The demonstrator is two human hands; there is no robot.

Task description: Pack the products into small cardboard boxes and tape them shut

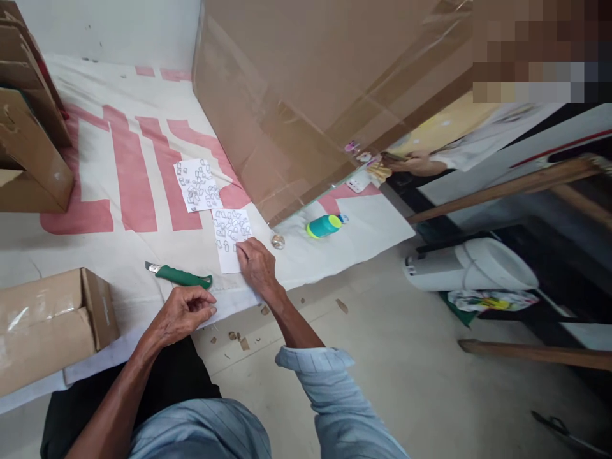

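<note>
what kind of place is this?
Probably a small packing or handwork area: a large taped cardboard box, a green utility knife lying on a cloth-covered table, and brown scraps on the floor suggest it.

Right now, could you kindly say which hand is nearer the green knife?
Left: the left hand is close beside the green knife; the right hand is farther off, at the lower paper.

I see one white sheet [228, 242] of little outlines flat on the table [129, 252], a similar paper [197, 183] at its eleven o'clock, a green cutter [179, 275], blade out, at eight.
</note>
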